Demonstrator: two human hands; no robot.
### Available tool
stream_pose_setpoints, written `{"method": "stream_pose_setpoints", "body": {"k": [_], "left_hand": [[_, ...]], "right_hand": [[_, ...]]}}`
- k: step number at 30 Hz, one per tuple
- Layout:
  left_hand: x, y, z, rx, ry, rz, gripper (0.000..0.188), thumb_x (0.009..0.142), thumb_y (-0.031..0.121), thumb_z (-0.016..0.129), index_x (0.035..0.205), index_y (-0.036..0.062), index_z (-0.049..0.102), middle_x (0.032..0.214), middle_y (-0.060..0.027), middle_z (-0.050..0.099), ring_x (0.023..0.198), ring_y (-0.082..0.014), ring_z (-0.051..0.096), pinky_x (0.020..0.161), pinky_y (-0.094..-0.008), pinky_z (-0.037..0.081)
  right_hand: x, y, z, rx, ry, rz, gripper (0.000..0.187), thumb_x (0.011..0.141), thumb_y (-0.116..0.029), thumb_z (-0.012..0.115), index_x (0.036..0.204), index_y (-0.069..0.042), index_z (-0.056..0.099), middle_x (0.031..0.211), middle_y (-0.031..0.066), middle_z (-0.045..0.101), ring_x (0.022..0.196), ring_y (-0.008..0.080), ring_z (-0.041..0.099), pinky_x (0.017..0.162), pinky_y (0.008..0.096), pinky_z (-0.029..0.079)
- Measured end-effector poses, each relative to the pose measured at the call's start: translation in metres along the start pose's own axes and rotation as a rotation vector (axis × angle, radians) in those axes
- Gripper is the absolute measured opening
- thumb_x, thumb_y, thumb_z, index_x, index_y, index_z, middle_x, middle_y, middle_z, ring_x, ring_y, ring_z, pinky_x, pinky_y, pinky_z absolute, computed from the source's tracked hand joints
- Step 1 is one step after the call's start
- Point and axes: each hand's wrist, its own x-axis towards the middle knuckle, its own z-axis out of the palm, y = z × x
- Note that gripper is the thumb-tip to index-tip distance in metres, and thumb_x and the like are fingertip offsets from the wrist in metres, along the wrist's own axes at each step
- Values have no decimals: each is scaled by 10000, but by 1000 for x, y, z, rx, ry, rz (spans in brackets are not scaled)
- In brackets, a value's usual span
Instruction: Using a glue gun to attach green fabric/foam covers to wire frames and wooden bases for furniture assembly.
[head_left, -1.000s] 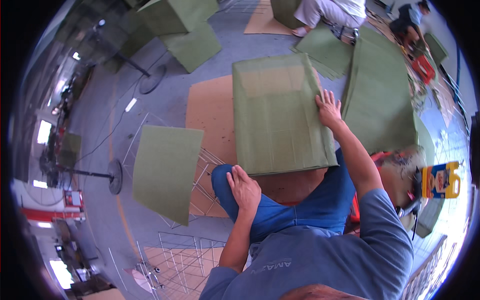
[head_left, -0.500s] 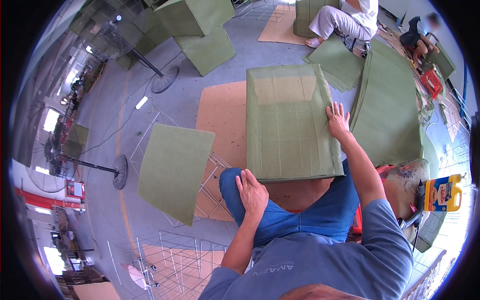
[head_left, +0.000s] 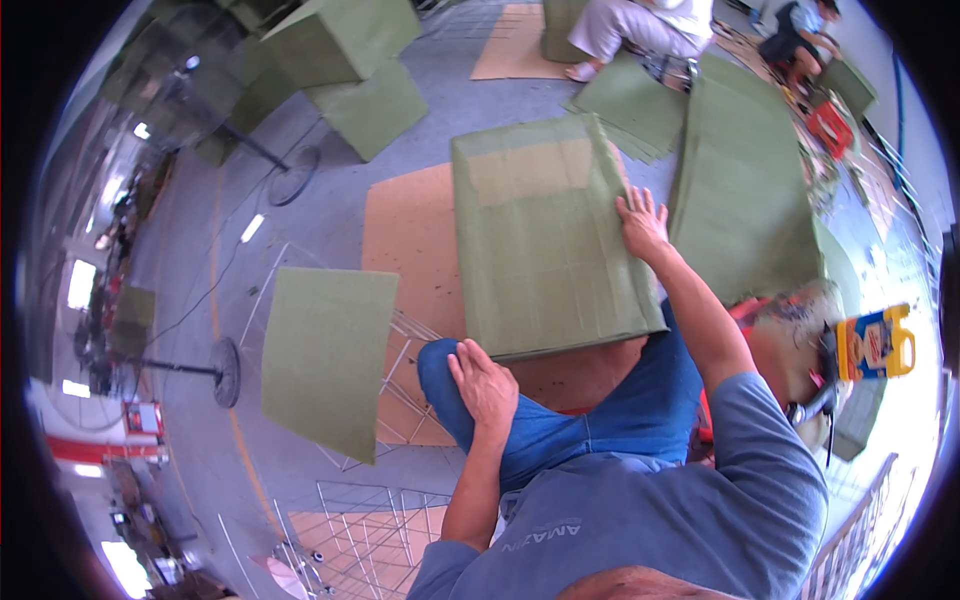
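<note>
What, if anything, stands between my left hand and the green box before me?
Nothing visible. Your left hand rests on the left knee, close to the near left corner of the green box; your right hand lies against the box's right edge.

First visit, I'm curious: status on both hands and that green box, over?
Left hand open on left knee. Right hand on right side of green box. Green panel left of the box, seemingly out of the way.
</note>
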Motion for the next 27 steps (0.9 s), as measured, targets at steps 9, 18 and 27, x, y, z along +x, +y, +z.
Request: {"method": "stream_pose_setpoints", "body": {"k": [9, 18, 27], "left_hand": [[1, 1, 4, -7, 22, 2, 679, 893, 84, 602, 1449, -204, 338, 1341, -349, 607, 1415, -412, 491, 1272, -530, 220], [-2, 1, 5, 0, 23, -3, 678, 891, 88, 605, 1449, -197, 343, 1355, -352, 600, 1424, -407, 486, 1275, -531, 215], [-1, 1, 3, -5, -4, -28, 685, 898, 93, 604, 1462, -194, 341, 1404, -348, 570, 1436, -393, 473, 1281, -508, 206]], "right_hand": [[5, -3, 0, -5, 4, 1, 659, 971, -107, 466, 1619, -167, 362, 1736, 181, 122, 1614, 387, 55, 1222, 722, 135], [-2, -5, 0, -2, -12, 11, 640, 988, -129, 444, 1621, -186, 364, 1735, 176, 142, 1613, 388, 72, 1218, 719, 140], [-2, -5, 0, 21, 2, 4, 624, 998, -134, 437, 1616, -193, 383, 1735, 162, 146, 1611, 390, 76, 1224, 721, 127]]}}
